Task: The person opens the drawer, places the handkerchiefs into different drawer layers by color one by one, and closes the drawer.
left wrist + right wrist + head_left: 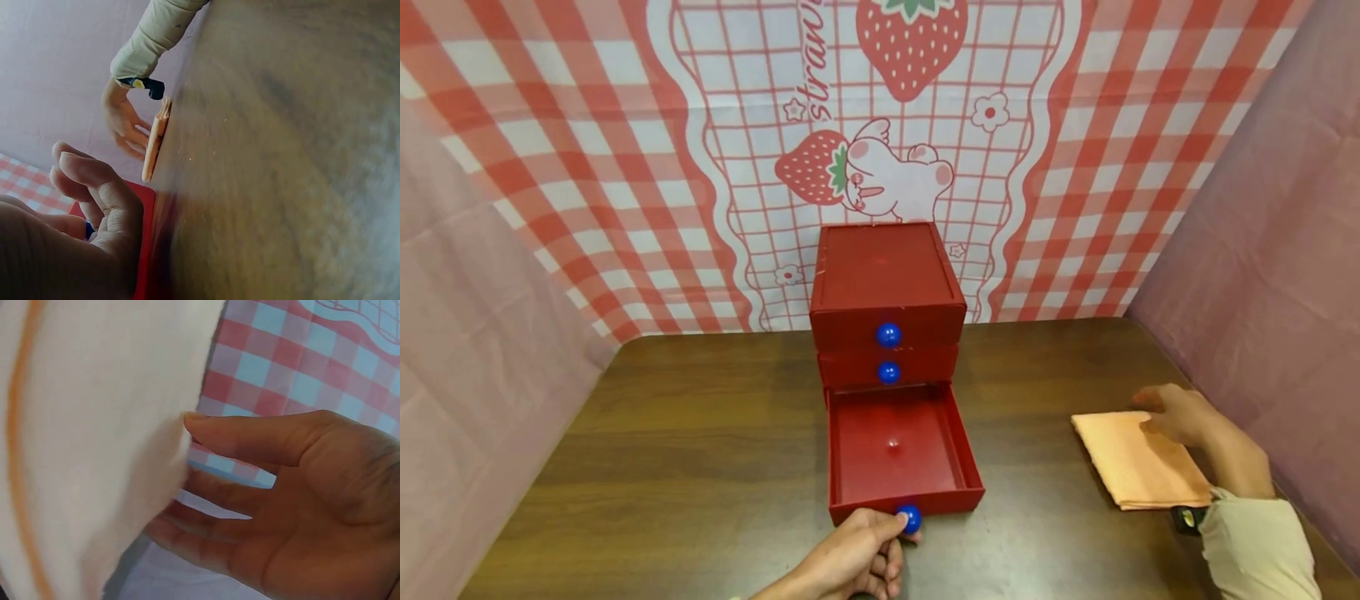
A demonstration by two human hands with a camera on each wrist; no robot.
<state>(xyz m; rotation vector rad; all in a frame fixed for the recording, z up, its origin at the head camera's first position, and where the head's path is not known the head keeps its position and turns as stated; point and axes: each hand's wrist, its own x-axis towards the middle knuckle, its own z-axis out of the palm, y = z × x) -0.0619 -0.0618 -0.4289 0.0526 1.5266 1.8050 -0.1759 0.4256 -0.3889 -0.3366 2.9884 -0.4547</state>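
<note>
A red drawer unit with blue round knobs stands at the back middle of the table. Its bottom drawer is pulled out and has nothing inside. My left hand pinches that drawer's blue knob between thumb and fingers. At the right, a folded peach cloth lies flat on the wooden table. My right hand is at the cloth's far right edge. In the right wrist view, the thumb meets the cloth's edge, while the other fingers reach loosely past it, their tips partly hidden.
The two upper drawers are closed. Behind the unit hangs a red-and-white checked curtain with strawberry prints, with plain pinkish cloth walls at both sides. Brown wooden tabletop extends left of the unit.
</note>
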